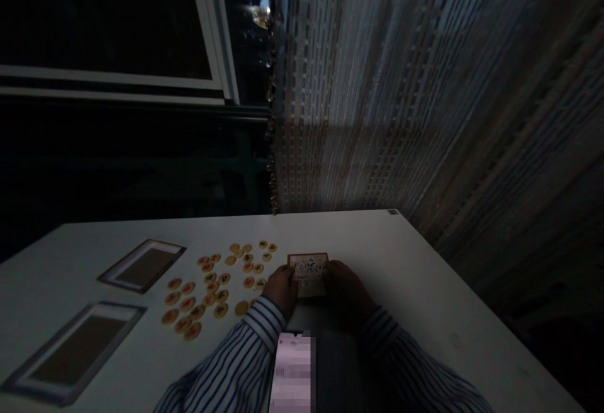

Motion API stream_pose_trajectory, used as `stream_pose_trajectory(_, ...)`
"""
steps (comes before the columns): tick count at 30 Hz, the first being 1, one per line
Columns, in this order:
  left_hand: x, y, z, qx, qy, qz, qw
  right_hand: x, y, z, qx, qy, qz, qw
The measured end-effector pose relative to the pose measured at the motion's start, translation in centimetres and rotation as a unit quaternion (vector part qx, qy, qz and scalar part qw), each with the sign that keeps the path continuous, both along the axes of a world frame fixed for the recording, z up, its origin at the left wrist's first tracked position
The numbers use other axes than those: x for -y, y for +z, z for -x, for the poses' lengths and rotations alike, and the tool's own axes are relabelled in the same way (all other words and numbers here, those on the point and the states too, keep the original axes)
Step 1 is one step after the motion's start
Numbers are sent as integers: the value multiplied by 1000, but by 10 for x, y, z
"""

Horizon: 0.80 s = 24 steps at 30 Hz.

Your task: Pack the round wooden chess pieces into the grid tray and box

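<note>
Both my hands grip a small flat box (pixel 310 277) with dark Chinese characters on its light face and a brown border. My left hand (pixel 282 288) is closed on its left edge, the thumb lying on the face. On the right edge, my right hand (pixel 348 286) holds it too, its fingers mostly in shadow. The box is just above or on the white table (pixel 377 243); I cannot tell which. Left of my left hand lie several round wooden Chinese chess pieces (pixel 210 287), some with red characters, some with black, a few with no visible marking.
Two flat rectangular trays or lids (pixel 106 312) (pixel 151 246) with brown middles lie at the table's left. A phone (pixel 292 372) with a lit, partly blurred screen is close to me, between my forearms. Behind the table hangs a striped curtain (pixel 340 117) beside a window frame (pixel 217 54).
</note>
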<state>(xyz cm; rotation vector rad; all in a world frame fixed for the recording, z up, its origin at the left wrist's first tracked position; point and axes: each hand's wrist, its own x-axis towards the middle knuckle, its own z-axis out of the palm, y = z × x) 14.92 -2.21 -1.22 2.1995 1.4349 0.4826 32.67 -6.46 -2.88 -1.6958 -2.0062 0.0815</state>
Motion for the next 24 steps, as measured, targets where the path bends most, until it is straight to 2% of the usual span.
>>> stream_pose_trajectory(8, -7, 3, 1, 101, 59, 73, 990, -1, -5, -2, -34, 8, 7, 999)
stream_pose_trajectory(13, -10, 9, 2, 178, 90, 114, 973, 0, 0, -1, -31, 14, 11, 999)
stream_pose_trajectory(17, -9, 12, 2, 223, 111, 150, 957, -1, -3, -2, -13, 14, 13, 1000)
stream_pose_trajectory(24, -14, 8, 2, 272, 138, 173, 936, -4, -9, -4, -2, 14, 5, 1000)
